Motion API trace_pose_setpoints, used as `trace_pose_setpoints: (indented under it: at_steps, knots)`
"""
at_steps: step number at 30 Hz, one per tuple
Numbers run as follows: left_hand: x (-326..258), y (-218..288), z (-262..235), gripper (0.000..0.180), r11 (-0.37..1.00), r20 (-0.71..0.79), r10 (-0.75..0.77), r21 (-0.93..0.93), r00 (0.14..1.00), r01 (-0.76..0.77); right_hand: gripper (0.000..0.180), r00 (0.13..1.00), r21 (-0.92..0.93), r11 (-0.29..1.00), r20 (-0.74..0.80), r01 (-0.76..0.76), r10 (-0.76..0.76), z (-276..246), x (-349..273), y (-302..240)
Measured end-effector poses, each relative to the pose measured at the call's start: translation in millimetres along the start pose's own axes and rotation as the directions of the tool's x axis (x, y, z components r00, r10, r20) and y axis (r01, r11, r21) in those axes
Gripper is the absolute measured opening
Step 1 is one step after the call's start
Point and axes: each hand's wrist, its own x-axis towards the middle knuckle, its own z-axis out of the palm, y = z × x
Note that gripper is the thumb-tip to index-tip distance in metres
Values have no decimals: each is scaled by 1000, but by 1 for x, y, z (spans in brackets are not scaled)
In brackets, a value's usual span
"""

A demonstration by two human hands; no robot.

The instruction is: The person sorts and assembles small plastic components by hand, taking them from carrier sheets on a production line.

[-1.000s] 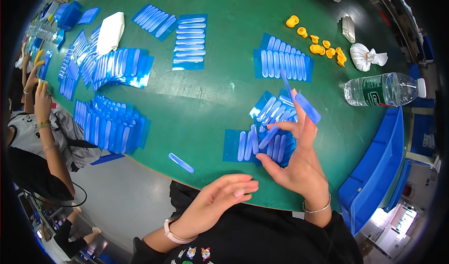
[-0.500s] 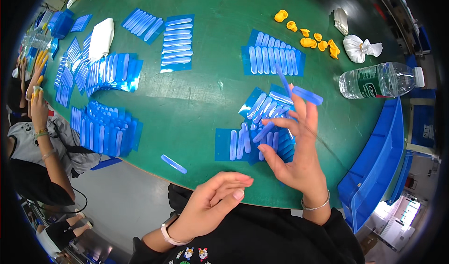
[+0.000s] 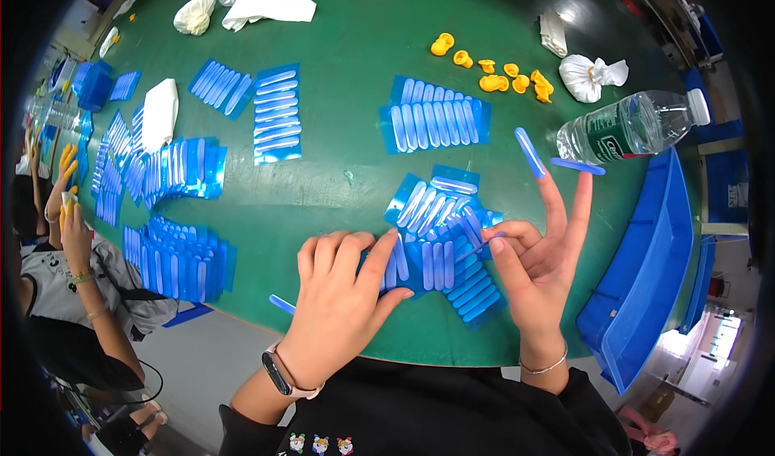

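My left hand lies palm down at the table's near edge, fingers bent and thumb apart. Its index finger and thumb touch a blue film sheet bearing pale blue strips. To its right, my right hand pinches a narrow blue strip between thumb and a bent finger. Two fingers of that hand point up, one strip clinging to one tip and another strip to the other. Between the hands, overlapping film sheets carry more strips. A loose strip is partly hidden beside my left hand.
A water bottle lies at right, above a blue bin. Yellow rubber pieces and a tied white bundle lie farther back. More strip sheets spread leftward, where another person's hands work.
My left hand has moved forward and right onto the sheets. My right hand's thumb and a finger have closed on a strip, with two strip-tipped fingers now spread upward. The whole view has shifted slightly.
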Motion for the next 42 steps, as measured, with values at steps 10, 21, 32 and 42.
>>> trace_pose_setpoints:
  at_steps: [10,21,32,42]
  knots:
    - [13,1,-7,59,999,63,-45,-18,997,46,100,999,42,999,-47,-15,17,-2,2,1]
    - [-4,13,-4,13,562,92,-226,-801,970,207,102,970,273,957,242,-95,28,20,-17,-9]
    - [-19,18,-3,63,-88,66,-571,-996,819,19,99,951,187,975,306,-115,54,19,-28,-10]
    - [-31,18,-2,76,142,-1,-596,-984,803,105,95,917,57,998,400,-40,14,39,-42,-3]
